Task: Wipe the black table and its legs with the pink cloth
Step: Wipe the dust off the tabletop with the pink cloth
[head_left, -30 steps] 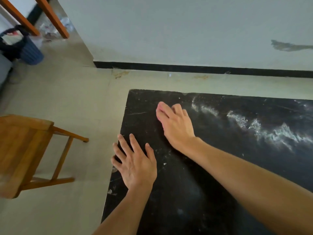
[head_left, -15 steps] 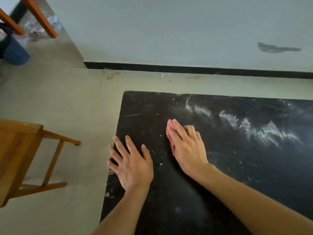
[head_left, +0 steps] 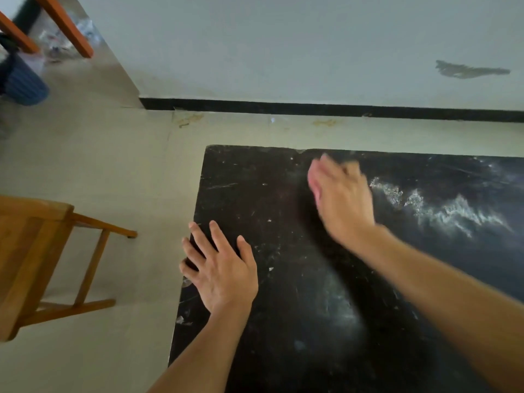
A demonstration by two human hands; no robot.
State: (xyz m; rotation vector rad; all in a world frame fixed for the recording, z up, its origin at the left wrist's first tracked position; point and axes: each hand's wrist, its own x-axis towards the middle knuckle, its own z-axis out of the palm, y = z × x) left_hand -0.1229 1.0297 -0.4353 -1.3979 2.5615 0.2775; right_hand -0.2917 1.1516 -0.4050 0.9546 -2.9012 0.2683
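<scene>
The black table [head_left: 283, 321] fills the near right of the view, its top scuffed and flecked with pale specks. A white dusty smear [head_left: 442, 211] runs across its far right part, and a fainter hazy patch [head_left: 340, 304] lies near the middle. The left hand [head_left: 224, 273] rests flat on the table's left edge, fingers spread and straight, holding nothing. The right hand [head_left: 340, 194] is blurred by motion near the far edge, fingers stretched out flat over the pink cloth [head_left: 312, 178]. Only a pink strip of the cloth shows at the hand's left side, so the cloth lies pressed against the tabletop under the palm. The hands are well apart. Beyond the table lies a pale floor [head_left: 113, 165] with brownish stains [head_left: 190, 120] by the black skirting [head_left: 312, 107]. Above it rises a grey-white wall [head_left: 283, 46] with a dark scuff [head_left: 467, 70] at far right. A wooden chair [head_left: 34, 251] stands at left, and a blue bin [head_left: 25, 83] sits in the far left corner beside orange legs [head_left: 68, 29].
</scene>
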